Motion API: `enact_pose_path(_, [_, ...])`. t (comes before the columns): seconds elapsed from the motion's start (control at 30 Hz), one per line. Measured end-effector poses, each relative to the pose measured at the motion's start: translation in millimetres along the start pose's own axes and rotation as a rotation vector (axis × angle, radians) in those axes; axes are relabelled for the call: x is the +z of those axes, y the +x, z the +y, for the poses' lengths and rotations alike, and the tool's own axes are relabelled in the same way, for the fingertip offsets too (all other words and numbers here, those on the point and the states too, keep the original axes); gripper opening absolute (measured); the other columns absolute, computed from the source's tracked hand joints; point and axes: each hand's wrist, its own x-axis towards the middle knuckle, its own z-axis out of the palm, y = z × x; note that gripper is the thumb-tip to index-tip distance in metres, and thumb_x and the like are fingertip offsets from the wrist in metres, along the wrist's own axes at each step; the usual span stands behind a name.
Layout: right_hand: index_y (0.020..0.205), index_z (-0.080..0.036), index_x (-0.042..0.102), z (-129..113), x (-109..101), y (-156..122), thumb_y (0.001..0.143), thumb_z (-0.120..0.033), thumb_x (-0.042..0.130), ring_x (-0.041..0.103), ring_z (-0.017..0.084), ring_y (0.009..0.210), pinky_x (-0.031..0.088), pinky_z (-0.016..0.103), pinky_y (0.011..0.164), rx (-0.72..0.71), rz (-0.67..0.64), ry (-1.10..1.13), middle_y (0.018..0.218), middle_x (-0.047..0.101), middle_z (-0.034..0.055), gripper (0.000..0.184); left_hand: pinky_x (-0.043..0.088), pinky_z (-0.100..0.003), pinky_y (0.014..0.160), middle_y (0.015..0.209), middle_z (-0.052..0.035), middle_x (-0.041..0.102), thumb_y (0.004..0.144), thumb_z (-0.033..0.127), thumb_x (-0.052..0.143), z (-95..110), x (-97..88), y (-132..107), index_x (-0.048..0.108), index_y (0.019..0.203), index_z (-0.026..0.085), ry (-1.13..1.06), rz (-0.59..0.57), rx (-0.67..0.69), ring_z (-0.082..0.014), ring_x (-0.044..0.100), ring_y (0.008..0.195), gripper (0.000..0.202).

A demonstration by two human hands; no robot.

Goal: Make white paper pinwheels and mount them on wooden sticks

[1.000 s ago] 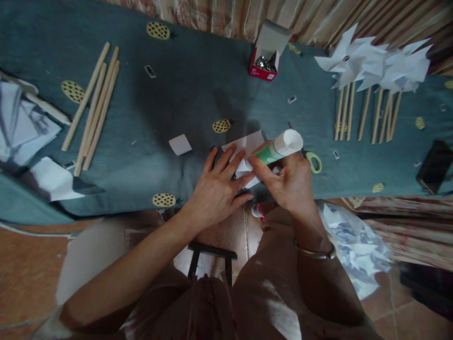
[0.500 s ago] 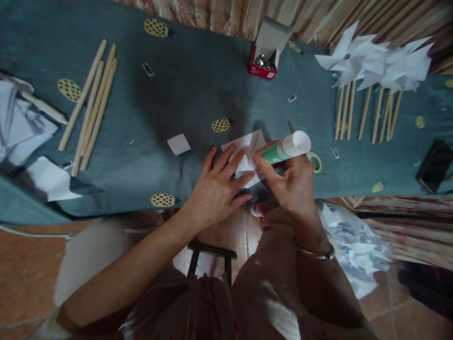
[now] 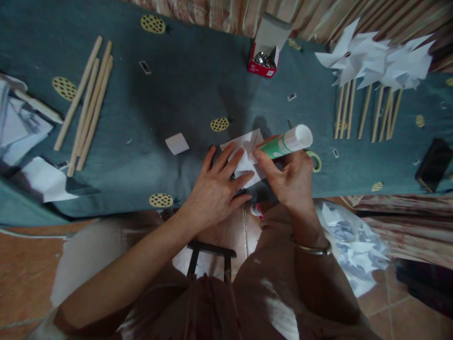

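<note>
A green and white glue stick (image 3: 281,145) is gripped in my right hand (image 3: 292,179), tilted so its lower end meets a piece of white paper (image 3: 251,137). My left hand (image 3: 219,184) lies with fingers spread across the left part of that paper, pressing it on the cloth. The paper has cut or folded flaps near its middle, and my fingers cover part of it. Just behind my right hand a green ring-shaped handle (image 3: 316,161) shows, with a dark pointed tip on the far side. Left of my left hand lies a small white paper piece (image 3: 177,143).
On the green tablecloth (image 3: 184,85), several wooden sticks (image 3: 87,104) and white paper sheets (image 3: 46,179) lie left. An open red box (image 3: 264,61) of shiny pins stands at the back. Paper pinwheels (image 3: 375,61) lie right, near a dark phone-like object (image 3: 434,165). A plastic bag (image 3: 354,250) sits below.
The view has shifted slightly. Both hands keep nearly the same places on the paper, and the glue stick leans a little farther to the right.
</note>
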Motion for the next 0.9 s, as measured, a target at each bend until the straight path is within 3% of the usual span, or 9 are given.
enact_pose_path(0.3, [0.091, -0.018, 0.069, -2.8, 2.7, 4.7, 0.083, -0.044, 0.068, 0.065, 0.021, 0.072, 0.052, 0.038, 0.072, 0.045, -0.029, 0.053, 0.076, 0.070, 0.0052, 0.028, 0.022, -0.067, 0.118, 0.155, -0.0126, 0.042, 0.090, 0.048, 0.063, 0.1, -0.5, 0.5, 0.061, 0.129, 0.026, -0.004, 0.001, 0.005, -0.0371, 0.028, 0.148, 0.045])
enact_pose_path(0.67, [0.082, -0.021, 0.065, -4.2, 2.9, 1.1, 0.083, -0.051, 0.065, 0.059, 0.018, 0.059, 0.046, 0.033, 0.058, -0.046, -0.046, -0.057, 0.065, 0.067, 0.0026, 0.030, 0.021, -0.066, 0.119, 0.156, -0.0106, 0.042, 0.091, 0.046, 0.061, 0.1, -0.6, 0.6, 0.061, 0.129, 0.027, -0.013, -0.008, -0.004, -0.0361, 0.027, 0.149, 0.042])
enact_pose_path(0.9, [0.089, -0.022, 0.065, -1.5, 1.1, -2.3, 0.084, -0.050, 0.065, 0.061, 0.021, 0.062, 0.048, 0.037, 0.063, -0.065, -0.058, -0.088, 0.070, 0.067, 0.0045, 0.029, 0.021, -0.065, 0.119, 0.156, -0.0102, 0.042, 0.090, 0.045, 0.063, -0.4, 0.0, 0.8, 0.061, 0.130, 0.028, -0.005, -0.007, -0.005, -0.0358, 0.028, 0.149, 0.043])
